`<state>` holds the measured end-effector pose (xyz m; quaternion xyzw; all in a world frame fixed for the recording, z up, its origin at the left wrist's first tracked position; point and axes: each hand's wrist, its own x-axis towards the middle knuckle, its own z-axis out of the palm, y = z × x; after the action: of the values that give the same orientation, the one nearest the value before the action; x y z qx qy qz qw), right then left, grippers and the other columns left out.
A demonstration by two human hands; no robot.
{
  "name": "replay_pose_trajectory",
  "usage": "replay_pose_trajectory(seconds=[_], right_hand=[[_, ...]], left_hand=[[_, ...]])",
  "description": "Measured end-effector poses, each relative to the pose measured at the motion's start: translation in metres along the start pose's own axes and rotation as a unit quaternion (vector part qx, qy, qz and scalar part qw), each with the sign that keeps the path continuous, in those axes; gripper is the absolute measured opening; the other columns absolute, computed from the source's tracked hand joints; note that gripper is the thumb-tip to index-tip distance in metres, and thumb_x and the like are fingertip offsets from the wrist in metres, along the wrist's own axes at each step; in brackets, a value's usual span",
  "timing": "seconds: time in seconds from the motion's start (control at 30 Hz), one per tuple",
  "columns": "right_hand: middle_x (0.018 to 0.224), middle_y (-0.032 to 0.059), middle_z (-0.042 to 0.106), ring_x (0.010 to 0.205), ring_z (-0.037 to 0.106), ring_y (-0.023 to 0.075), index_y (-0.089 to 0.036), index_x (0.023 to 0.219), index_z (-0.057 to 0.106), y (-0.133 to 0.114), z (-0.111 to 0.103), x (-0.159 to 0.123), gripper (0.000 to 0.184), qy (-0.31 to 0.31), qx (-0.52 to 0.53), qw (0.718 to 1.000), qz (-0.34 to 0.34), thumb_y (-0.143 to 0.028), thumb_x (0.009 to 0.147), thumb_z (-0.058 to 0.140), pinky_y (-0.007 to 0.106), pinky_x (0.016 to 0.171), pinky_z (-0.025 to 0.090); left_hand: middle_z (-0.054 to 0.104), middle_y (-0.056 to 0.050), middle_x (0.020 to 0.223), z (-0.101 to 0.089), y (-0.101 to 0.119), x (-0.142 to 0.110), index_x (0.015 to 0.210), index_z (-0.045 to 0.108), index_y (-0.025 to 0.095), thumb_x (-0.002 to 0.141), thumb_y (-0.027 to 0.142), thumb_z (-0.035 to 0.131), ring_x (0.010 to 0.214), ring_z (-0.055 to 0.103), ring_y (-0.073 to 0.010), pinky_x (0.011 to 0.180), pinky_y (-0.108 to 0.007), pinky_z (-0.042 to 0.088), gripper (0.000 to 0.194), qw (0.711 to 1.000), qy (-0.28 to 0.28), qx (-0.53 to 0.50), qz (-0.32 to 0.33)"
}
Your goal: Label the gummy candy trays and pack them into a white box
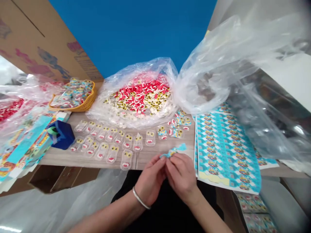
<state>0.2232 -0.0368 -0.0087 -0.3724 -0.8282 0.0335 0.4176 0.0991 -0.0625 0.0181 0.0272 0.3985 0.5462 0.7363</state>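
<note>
At the table's front edge, my left hand (154, 173) and my right hand (183, 176) meet, fingers closed in a pinch. Between them is a light-blue printed label (175, 150), its free end sticking out past the fingertips. Whether a clear pack lies under it is hidden by the fingers. To the left, clear plastic packs (112, 153) with yellow-and-black eye pieces and a red-and-white mouth piece lie in rows. Just beyond my hands are several packs with blue labels (176, 133). A sheet of blue labels (225, 145) lies to my right.
A large clear bag (143, 97) of loose red, white and yellow pieces lies behind the rows. A yellow basket (87, 103) holds labelled packs. A blue tape dispenser (62, 136) stands left. Plastic bags (204, 87) and a cardboard box (48, 42) flank the table.
</note>
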Motion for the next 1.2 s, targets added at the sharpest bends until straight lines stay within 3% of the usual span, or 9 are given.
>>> replay_pose_trajectory(seconds=[0.13, 0.2, 0.33, 0.43, 0.6, 0.93, 1.2], right_hand=[[0.113, 0.009, 0.066, 0.119, 0.054, 0.0247, -0.019, 0.12, 0.06, -0.019, 0.034, 0.03, 0.032, -0.192, 0.148, 0.97, -0.014, -0.02, 0.088, 0.054, 0.051, 0.11, 0.036], [0.126, 0.009, 0.063, 0.128, 0.048, 0.0251, -0.019, 0.123, 0.058, -0.014, 0.046, 0.045, 0.035, -0.215, 0.16, 0.963, -0.007, -0.022, 0.09, 0.051, 0.051, 0.113, 0.029], [0.137, 0.0135, 0.057, 0.139, 0.033, 0.0357, -0.015, 0.129, 0.057, 0.019, 0.075, 0.071, 0.043, -0.217, 0.019, 0.975, 0.052, -0.034, 0.09, 0.057, 0.061, 0.114, 0.017], [0.137, 0.0133, 0.057, 0.14, 0.028, 0.0394, -0.015, 0.133, 0.054, 0.039, 0.091, 0.081, 0.054, -0.283, -0.026, 0.959, 0.015, -0.042, 0.087, 0.064, 0.066, 0.114, 0.007], [0.134, 0.0114, 0.06, 0.14, 0.03, 0.0384, -0.019, 0.133, 0.055, 0.04, 0.091, 0.077, 0.057, -0.329, -0.025, 0.944, -0.03, -0.046, 0.085, 0.066, 0.068, 0.113, 0.003], [0.134, 0.0113, 0.06, 0.136, 0.038, 0.0341, -0.014, 0.133, 0.054, 0.028, 0.047, 0.033, 0.056, -0.338, 0.012, 0.941, -0.013, -0.043, 0.085, 0.063, 0.062, 0.118, 0.005], [0.14, 0.0133, 0.056, 0.139, 0.035, 0.0348, -0.014, 0.133, 0.055, 0.033, 0.049, 0.026, 0.054, -0.321, 0.009, 0.947, -0.012, -0.041, 0.087, 0.061, 0.062, 0.118, 0.008]], left_hand=[[0.07, -0.002, 0.085, -0.042, 0.042, -0.002, 0.085, 0.067, 0.016, 0.075, 0.019, 0.077, 0.075, 0.065, -0.0119, 0.069, -0.023, 0.052, 0.015, 0.99, 0.129, -0.034, 0.047], [0.071, -0.003, 0.088, -0.059, 0.062, -0.002, 0.086, 0.067, 0.016, 0.073, 0.021, 0.079, 0.077, 0.067, -0.0144, 0.069, -0.025, 0.054, 0.019, 0.982, 0.163, -0.024, 0.097], [0.071, -0.002, 0.086, -0.078, 0.096, -0.003, 0.083, 0.066, 0.016, 0.072, 0.027, 0.079, 0.079, 0.069, -0.0169, 0.069, -0.027, 0.056, 0.02, 0.959, 0.195, 0.001, 0.208], [0.071, -0.002, 0.083, -0.086, 0.107, -0.003, 0.083, 0.067, 0.016, 0.073, 0.028, 0.078, 0.078, 0.069, -0.016, 0.07, -0.027, 0.056, 0.02, 0.952, 0.201, 0.007, 0.23], [0.071, -0.002, 0.084, -0.091, 0.103, 0.0, 0.084, 0.067, 0.016, 0.074, 0.03, 0.078, 0.075, 0.068, -0.0154, 0.069, -0.027, 0.055, 0.019, 0.953, 0.199, 0.008, 0.229], [0.071, -0.002, 0.081, -0.08, 0.074, -0.005, 0.083, 0.067, 0.017, 0.078, 0.03, 0.075, 0.072, 0.067, -0.0135, 0.072, -0.026, 0.053, 0.017, 0.967, 0.179, 0.035, 0.176], [0.07, -0.002, 0.08, -0.074, 0.066, -0.004, 0.085, 0.066, 0.017, 0.078, 0.031, 0.075, 0.071, 0.066, -0.0136, 0.069, -0.025, 0.051, 0.018, 0.969, 0.178, 0.065, 0.16]])
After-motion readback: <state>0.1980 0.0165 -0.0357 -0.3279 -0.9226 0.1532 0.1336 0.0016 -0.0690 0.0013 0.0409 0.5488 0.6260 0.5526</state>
